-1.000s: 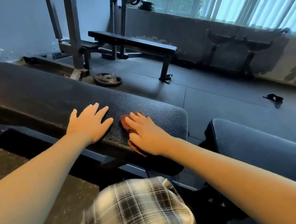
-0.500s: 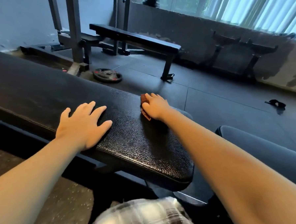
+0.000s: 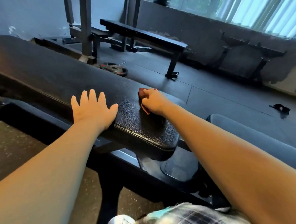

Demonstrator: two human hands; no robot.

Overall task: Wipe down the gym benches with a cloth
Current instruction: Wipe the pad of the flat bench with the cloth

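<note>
Cloth (image 3: 141, 94) on bench (image 3: 56, 73), right hand (image 3: 154, 103) fingers curled round it; left hand (image 3: 92, 110) fingers spread flat.

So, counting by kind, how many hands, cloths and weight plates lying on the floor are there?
Hands: 2, left hand and right hand
Cloth: 1
Weight plate on the floor: 1
Total: 4
</note>
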